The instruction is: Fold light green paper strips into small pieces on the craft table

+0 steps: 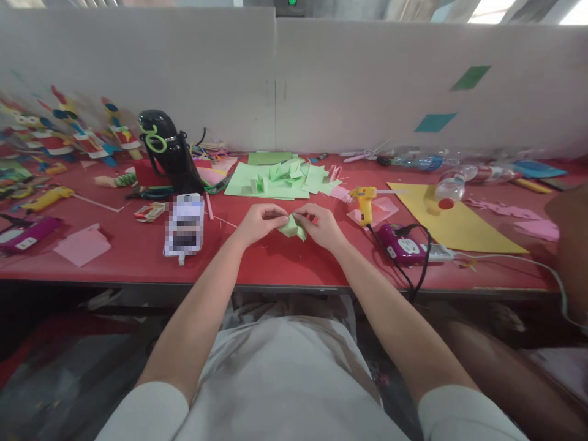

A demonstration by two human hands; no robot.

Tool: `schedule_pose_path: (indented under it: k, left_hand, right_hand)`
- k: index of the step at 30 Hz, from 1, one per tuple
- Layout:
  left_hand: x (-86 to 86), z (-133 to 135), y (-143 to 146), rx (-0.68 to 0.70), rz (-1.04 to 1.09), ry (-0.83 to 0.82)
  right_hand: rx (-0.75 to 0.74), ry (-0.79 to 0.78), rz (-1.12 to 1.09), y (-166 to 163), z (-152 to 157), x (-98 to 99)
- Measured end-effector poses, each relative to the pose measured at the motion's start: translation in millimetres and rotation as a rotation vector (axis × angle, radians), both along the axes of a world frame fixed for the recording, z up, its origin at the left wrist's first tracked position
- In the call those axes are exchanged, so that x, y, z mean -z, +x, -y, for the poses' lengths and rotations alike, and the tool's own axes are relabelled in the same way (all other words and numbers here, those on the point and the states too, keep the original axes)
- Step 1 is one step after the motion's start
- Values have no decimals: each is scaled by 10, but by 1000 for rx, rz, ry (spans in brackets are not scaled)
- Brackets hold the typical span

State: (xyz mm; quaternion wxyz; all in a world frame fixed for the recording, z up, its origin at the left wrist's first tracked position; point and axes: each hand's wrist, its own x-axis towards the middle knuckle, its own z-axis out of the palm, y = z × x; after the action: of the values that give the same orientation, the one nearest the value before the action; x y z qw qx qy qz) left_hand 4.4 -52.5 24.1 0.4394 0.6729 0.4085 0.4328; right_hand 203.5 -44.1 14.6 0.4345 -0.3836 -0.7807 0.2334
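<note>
Between my two hands, just above the red tabletop, is a small piece of folded light-green paper (pixel 291 228). My left hand (pixel 261 222) pinches its left side between thumb and fingers. On its right side, my right hand (pixel 321 224) has a similar pinch. The paper shows creases and an angled flap at its lower right. Behind the hands lie light-green sheets (pixel 236 180) with several folded green pieces (pixel 287 171) on top. A yellow glue gun (pixel 365 205) rests to the right of my right hand, near pink paper (pixel 386 209).
At left are a phone (pixel 184 225), a black bottle (pixel 169 150) and several paper-and-stick figures (pixel 87 138). A purple power socket (pixel 402 244) with cables, a yellow sheet (pixel 478 229) and plastic bottles (pixel 451 190) lie at right. Another person's arm (pixel 569 239) shows at the right edge.
</note>
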Motion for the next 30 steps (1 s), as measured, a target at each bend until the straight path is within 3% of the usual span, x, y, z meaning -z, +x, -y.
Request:
schedule_pose_path:
  k: [16,30]
  left_hand:
    - [-31,64,2,12,-92,57]
    - [7,43,-1,7,-134,119]
  right_hand:
    - [-36,-141,-131,-33,45,-33]
    - [-49,-142,-179,-46,43,-16]
